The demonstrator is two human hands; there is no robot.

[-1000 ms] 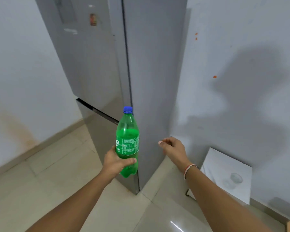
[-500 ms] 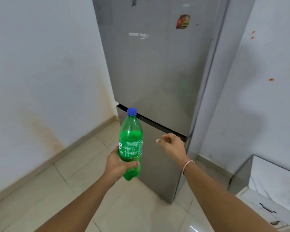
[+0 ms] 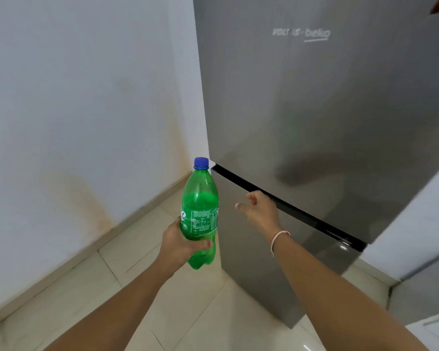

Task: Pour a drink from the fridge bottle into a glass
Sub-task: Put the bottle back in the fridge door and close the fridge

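1. The wall on the left is pale, with a brownish stain low down near the skirting, and meets the fridge at the corner.
2. The fridge is tall and grey, with both doors closed; a brand name is printed near the top of the upper door, and a dark gap runs slantwise between the upper and lower doors.
3. The floor is laid with light glossy tiles.
4. A grey and white piece of furniture shows partly at the lower right edge, beside the fridge.
5. The bottle is green plastic, upright, about half full, with a printed label round its middle and a blue cap screwed on. It is held in the air in front of the fridge's left edge, above the floor.
6. The left hand grips the bottle low on its body, fingers wrapped behind and thumb across the front.
7. The right hand holds nothing; its fingers are loosely curled, and it is at the dark gap between the doors. Whether it touches the door cannot be told. A thin band circles the wrist.
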